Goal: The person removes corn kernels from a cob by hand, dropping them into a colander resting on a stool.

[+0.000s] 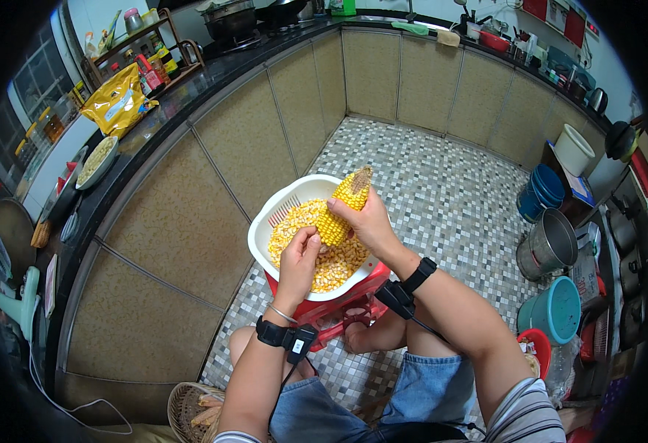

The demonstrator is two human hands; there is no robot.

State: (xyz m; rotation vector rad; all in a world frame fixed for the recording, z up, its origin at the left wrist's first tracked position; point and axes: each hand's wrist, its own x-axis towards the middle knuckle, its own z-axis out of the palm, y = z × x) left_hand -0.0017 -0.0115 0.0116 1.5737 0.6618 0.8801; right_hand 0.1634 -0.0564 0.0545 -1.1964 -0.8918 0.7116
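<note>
A yellow ear of corn is tilted over a white plastic basket, its dry brownish tip pointing up and away. My right hand is closed around the ear's upper right side, thumb across the kernels. At the ear's lower end is my left hand, thumb and fingertips pinched together; whether they grip the cob or a kernel cannot be told. Loose corn kernels fill much of the basket, which rests on a red plastic stool.
A wicker basket with corn cobs or husks stands at lower left. Cabinets and a dark counter curve along the left and back. Blue buckets, a metal bucket and a turquoise bucket line the right side of the tiled floor.
</note>
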